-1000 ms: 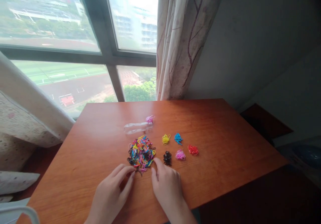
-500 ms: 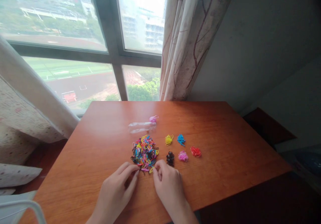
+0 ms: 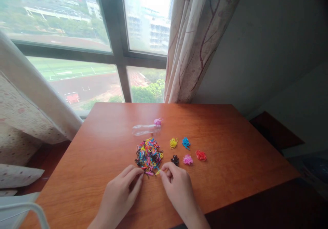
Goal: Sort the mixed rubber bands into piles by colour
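A mixed pile of small colored rubber bands (image 3: 149, 153) lies on the wooden table. At its near left edge, my left hand (image 3: 122, 188) is closed in a pinch, with dark bands by the fingertips; what they grip is too small to make out. My right hand (image 3: 179, 184) pinches a yellow rubber band (image 3: 158, 172) at the pile's near right edge. To the right lie single-color heaps: yellow bands (image 3: 173, 143), blue bands (image 3: 186, 143), black bands (image 3: 175, 160), pink bands (image 3: 188, 159) and red bands (image 3: 201, 155).
A clear plastic bottle-like container (image 3: 146, 130) with a pink top (image 3: 158, 121) lies on its side behind the pile. The wooden table (image 3: 230, 136) reaches to a window with curtains (image 3: 189, 51). A white curved frame (image 3: 28, 206) stands at the lower left.
My right hand has drawn slightly right, and its fingertips now pinch the yellow rubber band. My left hand has stayed nearly in place at the pile's edge. The view has shifted slightly.
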`<state>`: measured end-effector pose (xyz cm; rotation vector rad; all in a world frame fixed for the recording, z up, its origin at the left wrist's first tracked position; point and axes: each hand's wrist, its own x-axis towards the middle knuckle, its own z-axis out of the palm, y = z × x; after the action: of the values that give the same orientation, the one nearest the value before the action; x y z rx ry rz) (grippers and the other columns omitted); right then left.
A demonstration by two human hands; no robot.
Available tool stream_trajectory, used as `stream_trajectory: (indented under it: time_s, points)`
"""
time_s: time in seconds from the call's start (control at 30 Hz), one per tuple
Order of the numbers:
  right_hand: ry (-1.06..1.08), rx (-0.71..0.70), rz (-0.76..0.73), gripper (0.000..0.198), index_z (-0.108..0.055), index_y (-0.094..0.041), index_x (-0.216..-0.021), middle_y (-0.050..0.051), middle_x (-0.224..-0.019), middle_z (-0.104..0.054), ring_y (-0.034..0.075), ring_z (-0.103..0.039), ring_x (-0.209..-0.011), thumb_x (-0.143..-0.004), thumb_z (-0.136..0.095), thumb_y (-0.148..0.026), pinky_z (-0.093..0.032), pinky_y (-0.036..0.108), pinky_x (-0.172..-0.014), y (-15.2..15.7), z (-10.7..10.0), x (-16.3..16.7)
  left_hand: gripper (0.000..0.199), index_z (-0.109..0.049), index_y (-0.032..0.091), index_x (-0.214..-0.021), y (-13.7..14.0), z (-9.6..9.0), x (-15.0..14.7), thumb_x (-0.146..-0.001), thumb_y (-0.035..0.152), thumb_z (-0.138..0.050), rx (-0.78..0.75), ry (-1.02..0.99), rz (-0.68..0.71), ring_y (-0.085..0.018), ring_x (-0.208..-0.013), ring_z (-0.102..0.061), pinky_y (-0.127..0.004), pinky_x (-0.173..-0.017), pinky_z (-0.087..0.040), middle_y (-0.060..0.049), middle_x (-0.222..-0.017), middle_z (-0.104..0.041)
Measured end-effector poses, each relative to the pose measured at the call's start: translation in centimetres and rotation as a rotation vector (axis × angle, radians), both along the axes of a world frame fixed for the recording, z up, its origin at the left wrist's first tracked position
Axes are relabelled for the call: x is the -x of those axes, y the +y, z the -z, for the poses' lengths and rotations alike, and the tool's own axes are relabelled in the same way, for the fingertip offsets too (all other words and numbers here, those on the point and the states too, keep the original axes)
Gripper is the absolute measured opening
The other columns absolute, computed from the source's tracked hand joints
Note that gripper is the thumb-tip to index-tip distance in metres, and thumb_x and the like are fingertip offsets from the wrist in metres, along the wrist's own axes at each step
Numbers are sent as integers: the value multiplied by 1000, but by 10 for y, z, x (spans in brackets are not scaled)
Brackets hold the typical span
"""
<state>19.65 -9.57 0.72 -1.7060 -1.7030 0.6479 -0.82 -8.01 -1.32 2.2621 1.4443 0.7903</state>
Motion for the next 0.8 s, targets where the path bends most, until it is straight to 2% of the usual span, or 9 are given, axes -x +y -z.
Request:
stream_trajectory:
  time_s: [0.13, 0.27, 0.5, 0.67, 0.8]
  points:
    - [-28, -26, 19, 14, -64, -22, -79, -4, -60, -62, 12, -57, -54, -89, -55, -23, -32, 22, -53, 10, -8, -11, 17, -65, 27, -95, 0, 1, 0, -96, 28, -48, 0, 1, 0, -13, -73, -69, -20, -65, -52, 2, -85, -69]
    - [-145, -57, 87, 14, -65, -22, -80, -4, -61, -63, 13, -59, -58, -90, -56, -24, -32, 22, -57, 36, -15, -33, 17, -65, 27, -97, 0, 1, 1, -96, 28, -48, 4, 0, 4, -13, -74, -69, -20, -66, -52, 2, -86, -69]
    - [-407, 32, 172, 11, -70, -24, -84, -3, -65, -66, 13, -59, -62, -89, -61, -23, -26, 23, -54, 83, -17, -57, 17, -64, 27, -96, 0, -1, 0, -96, 27, -47, 2, -5, 5, -13, -74, -69, -20, -65, -51, 2, -87, -69]
    - [-436, 41, 162, 15, -73, -24, -81, -1, -66, -68, 14, -59, -61, -89, -61, -23, -24, 24, -53, 93, -16, -56, 18, -65, 26, -95, 0, -2, -1, -95, 27, -47, -8, -12, 7, -13, -74, -69, -20, -65, -52, 1, -86, -70]
    - [-441, 37, 155, 17, -75, -26, -86, 1, -73, -72, 15, -63, -66, -91, -58, -25, -27, 24, -54, 90, -18, -56, 18, -65, 26, -95, 0, -3, -1, -96, 27, -46, 1, -3, 7, -13, -74, -69, -20, -65, -52, 0, -86, -70]
